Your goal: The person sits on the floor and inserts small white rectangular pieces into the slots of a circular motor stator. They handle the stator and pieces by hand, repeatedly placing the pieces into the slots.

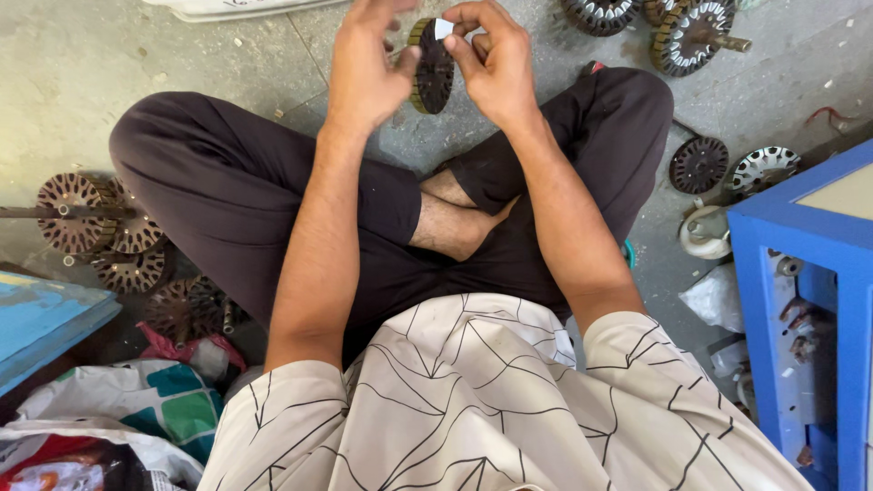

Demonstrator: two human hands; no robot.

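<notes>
A person sits cross-legged on a grey concrete floor, in dark trousers and a pale shirt with thin black lines, both arms stretched forward over the knees. The right hand and the left hand meet at a dark round slotted metal disc with a brass-coloured rim, held up on edge above the floor, well in front of the crossed legs. The left hand grips the disc's left edge with thumb and fingers; the right hand pinches a small white strip of paper at the top of the disc, its fingers curled close against the rim. On the floor to the left lies a cluster of rusty brown slotted discs on a metal rod. At the top right rest more round toothed discs with brass rims, and at mid right a dark disc lies just beside a silvery one. A blue painted metal frame stands at the right edge, and crumpled printed bags lie at the lower left.
</notes>
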